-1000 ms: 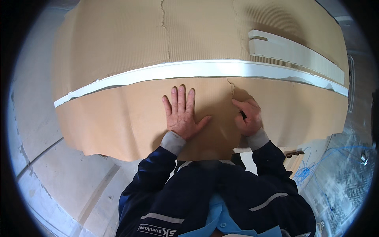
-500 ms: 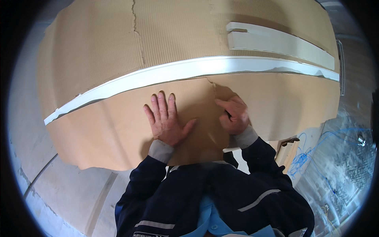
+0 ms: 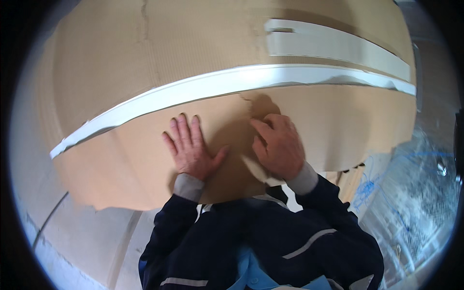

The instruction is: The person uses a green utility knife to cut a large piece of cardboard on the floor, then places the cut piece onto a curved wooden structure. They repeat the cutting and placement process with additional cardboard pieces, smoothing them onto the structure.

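A smooth tan cardboard sheet (image 3: 125, 169) lies before me, its far side bordered by a long white strip (image 3: 203, 86). My left hand (image 3: 191, 155) rests flat on the sheet, fingers spread. To its right, my right hand (image 3: 281, 145) is closed, thumb and bent fingers gripping the cardboard beside a jagged tear (image 3: 246, 100). That tear starts near the white strip and runs toward me. Under the right hand a paler edge of the cardboard is turned up. Its fingertips partly hide the place they grip.
Beyond the strip, ribbed cardboard (image 3: 106, 67) extends, carrying a flat white notched piece (image 3: 328, 44). At the lower right are wooden-looking lengths (image 3: 352, 183), tangled blue cord (image 3: 366, 189) and translucent plastic sheeting (image 3: 425, 193).
The view has shifted, so the sheet and both hands sit farther left. My right hand has turned slightly and its wrist is nearer me. My left hand stays flat on the cardboard.
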Available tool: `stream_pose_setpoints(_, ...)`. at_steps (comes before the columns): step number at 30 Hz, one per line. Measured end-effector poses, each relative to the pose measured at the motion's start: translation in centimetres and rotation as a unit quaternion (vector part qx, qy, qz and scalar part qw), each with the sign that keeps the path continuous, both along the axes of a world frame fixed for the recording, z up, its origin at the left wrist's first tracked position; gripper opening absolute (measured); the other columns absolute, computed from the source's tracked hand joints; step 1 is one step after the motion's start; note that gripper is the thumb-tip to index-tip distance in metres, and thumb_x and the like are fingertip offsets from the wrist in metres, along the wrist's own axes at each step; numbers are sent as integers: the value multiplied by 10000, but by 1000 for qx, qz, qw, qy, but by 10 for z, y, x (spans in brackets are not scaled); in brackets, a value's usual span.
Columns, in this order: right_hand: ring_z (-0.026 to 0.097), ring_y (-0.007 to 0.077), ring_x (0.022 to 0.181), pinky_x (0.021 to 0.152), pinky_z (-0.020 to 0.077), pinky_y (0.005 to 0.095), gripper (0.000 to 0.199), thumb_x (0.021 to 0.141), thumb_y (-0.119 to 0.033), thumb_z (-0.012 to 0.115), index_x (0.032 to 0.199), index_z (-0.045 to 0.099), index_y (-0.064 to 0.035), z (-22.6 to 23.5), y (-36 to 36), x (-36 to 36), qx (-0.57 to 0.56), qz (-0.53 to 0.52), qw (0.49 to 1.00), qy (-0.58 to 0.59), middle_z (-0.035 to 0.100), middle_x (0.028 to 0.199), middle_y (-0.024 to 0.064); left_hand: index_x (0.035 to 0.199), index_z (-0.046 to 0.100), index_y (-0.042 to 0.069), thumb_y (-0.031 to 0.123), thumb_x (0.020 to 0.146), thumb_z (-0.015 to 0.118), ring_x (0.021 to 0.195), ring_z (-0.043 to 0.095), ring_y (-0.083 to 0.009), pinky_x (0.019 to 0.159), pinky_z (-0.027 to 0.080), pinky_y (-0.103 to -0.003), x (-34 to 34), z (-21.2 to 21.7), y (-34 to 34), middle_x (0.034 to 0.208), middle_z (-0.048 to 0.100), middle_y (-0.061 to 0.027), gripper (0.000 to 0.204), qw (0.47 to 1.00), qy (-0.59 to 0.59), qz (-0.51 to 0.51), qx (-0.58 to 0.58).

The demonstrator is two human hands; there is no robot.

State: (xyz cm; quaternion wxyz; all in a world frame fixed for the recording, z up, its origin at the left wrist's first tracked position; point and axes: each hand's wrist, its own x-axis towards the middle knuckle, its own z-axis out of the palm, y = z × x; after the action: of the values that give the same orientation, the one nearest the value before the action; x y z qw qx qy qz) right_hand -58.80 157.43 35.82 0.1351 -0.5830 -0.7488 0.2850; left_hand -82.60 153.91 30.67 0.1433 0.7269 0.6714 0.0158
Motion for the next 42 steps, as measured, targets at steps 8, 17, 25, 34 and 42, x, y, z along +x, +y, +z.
stream_pose_setpoints(8, 206, 519, 1527, 1240, 142, 606, 732, 991, -381, 575, 1554, 359, 33, 3, -6, -110, -14, 68, 991, 116, 283, 1615, 341, 1610, 285, 32, 477, 930, 541, 1584, 74, -446, 1228, 10, -690, -5, -20, -5, 1697, 175, -236, 852, 997, 72, -13, 37)
stream_pose_setpoints(17, 176, 446, 1555, 1251, 108, 602, 821, 962, -514, 589, 1579, 351, -27, -53, -18, -132, 66, 38, 996, -44, 260, 1655, 257, 1601, 333, 90, 532, 897, 656, 1569, 201, -405, 1242, 71, -659, -74, -13, 0, 1679, 241, -220, 892, 982, -141, -128, 11)
stream_pose_setpoints(25, 202, 442, 1547, 1255, 123, 599, 940, 887, -563, 666, 1601, 316, -61, -48, -19, -150, 113, 38, 977, -178, 248, 1672, 226, 1609, 326, 112, 694, 910, 579, 1565, 162, -445, 1245, 65, -630, -295, 3, -9, 1678, 219, -253, 944, 999, 9, -8, 32)
stream_pose_setpoints(34, 149, 410, 1573, 1280, 96, 546, 940, 864, -403, 699, 1632, 254, -92, -42, -18, -158, 95, 43, 975, -198, 211, 1697, 198, 1616, 280, 71, 683, 928, 563, 1563, 155, -451, 1242, 70, -624, -487, -4, -27, 1670, 215, -277, 963, 987, 73, 117, 81)
stream_pose_setpoints(42, 139, 396, 1580, 1284, 94, 538, 949, 842, -328, 707, 1633, 246, -80, -51, -20, -152, 114, 45, 968, -218, 206, 1702, 190, 1643, 236, 137, 824, 885, 476, 1584, 111, -416, 1208, 59, -695, -586, -6, -31, 1698, 167, -242, 1050, 945, 107, 307, 17)
